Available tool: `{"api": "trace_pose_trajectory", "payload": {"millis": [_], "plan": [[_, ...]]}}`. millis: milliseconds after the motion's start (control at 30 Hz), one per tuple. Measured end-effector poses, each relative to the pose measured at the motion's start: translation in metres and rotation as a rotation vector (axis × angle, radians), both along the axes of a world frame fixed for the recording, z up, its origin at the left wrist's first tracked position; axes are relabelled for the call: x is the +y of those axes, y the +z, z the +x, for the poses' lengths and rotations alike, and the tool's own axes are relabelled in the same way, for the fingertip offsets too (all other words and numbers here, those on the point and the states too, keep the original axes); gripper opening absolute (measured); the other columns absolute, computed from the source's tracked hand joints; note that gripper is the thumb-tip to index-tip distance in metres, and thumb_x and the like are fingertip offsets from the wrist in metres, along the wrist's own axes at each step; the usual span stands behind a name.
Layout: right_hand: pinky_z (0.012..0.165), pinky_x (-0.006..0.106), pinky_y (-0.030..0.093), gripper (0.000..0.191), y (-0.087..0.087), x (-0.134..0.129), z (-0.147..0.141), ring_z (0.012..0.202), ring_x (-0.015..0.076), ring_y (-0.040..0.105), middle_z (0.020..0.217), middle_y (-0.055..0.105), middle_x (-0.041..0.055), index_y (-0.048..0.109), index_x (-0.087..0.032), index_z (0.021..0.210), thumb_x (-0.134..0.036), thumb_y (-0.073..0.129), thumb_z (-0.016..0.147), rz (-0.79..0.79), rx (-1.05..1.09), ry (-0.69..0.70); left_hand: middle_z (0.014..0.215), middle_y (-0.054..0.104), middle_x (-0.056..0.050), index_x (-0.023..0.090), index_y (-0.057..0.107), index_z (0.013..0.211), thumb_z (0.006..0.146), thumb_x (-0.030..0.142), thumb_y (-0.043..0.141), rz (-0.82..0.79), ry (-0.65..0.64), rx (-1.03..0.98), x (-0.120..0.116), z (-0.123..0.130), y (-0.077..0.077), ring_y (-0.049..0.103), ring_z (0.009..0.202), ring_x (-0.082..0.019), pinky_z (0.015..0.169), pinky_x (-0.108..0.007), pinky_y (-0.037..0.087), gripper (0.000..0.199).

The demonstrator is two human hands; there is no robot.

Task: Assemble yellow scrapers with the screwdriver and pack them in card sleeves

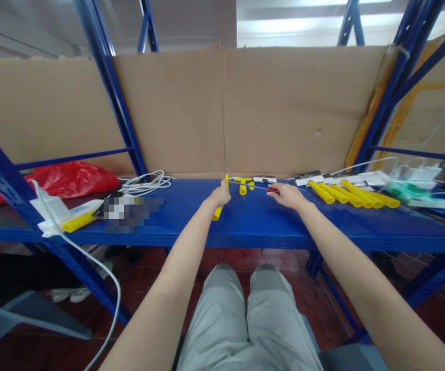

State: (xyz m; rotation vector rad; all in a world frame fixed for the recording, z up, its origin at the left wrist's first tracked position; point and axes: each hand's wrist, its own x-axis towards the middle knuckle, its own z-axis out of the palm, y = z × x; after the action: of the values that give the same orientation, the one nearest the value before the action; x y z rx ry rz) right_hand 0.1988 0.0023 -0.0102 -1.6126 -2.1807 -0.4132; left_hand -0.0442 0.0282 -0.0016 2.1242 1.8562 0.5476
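My left hand (221, 195) is closed around a yellow tube-shaped handle (217, 213), whose lower end sticks out below the fist and whose top shows just above it. In my right hand (290, 196) is a screwdriver (273, 190) with a red handle. Its thin shaft points left, and the tip is at the upper part of the yellow handle; whether it touches cannot be made out. Behind the shaft, a yellow T-shaped piece (242, 187) lies on the blue shelf top (184, 206), with a small yellow piece (251, 184) beside it.
Several yellow tubes (354, 196) lie in a row at the right, near white adapters and cables (419, 178). Coiled white cable (149, 181) and a red plastic bag (75, 178) are at the left. A cardboard panel (276, 108) stands behind; blue posts (122, 103) frame the shelf.
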Motion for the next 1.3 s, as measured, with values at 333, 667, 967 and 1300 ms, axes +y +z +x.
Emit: {"api": "trace_pose_trajectory", "payload": {"millis": [333,667,967,1300], "plan": [[0.058,0.027,0.034,0.016,0.0016,0.0001,-0.0004,0.077,0.0228,0.063,0.086,0.069,0.0074,0.051,-0.021,0.095,-0.034,0.052,0.086,0.007,-0.009,-0.061,0.12,0.06,-0.021,0.011,0.021,0.14,0.089,0.019,0.04,0.022,-0.007,0.047,-0.0007,0.0019,-0.0003,0.063,0.103,-0.027,0.081,-0.032,0.048,0.055],[0.06,0.027,0.036,0.021,0.0008,-0.0009,0.0008,0.081,0.0228,0.063,0.089,0.069,0.0082,0.059,-0.021,0.092,-0.039,0.049,0.088,-0.011,-0.029,-0.029,0.119,0.06,-0.022,0.01,0.019,0.141,0.089,0.019,0.041,0.024,-0.006,0.043,0.0007,0.0006,-0.0008,0.065,0.099,-0.026,0.079,-0.031,0.049,0.057],[0.07,0.027,0.041,0.019,-0.0024,0.0047,0.0022,0.09,0.0224,0.063,0.098,0.069,0.0104,0.06,-0.019,0.096,-0.033,0.051,0.088,-0.095,0.044,0.042,0.119,0.061,-0.02,0.011,0.019,0.142,0.089,0.018,0.04,0.026,-0.011,0.026,0.0033,0.0004,-0.0024,0.064,0.099,-0.026,0.078,-0.031,0.049,0.057],[0.056,0.025,0.034,0.012,-0.0013,0.0037,0.0028,0.071,0.0197,0.059,0.082,0.066,0.0068,0.049,-0.021,0.088,-0.029,0.056,0.084,-0.049,0.072,0.024,0.121,0.059,-0.021,0.011,0.018,0.143,0.09,0.02,0.039,0.038,-0.015,0.065,0.0006,0.0026,-0.0019,0.063,0.102,-0.026,0.081,-0.032,0.048,0.057]]}}
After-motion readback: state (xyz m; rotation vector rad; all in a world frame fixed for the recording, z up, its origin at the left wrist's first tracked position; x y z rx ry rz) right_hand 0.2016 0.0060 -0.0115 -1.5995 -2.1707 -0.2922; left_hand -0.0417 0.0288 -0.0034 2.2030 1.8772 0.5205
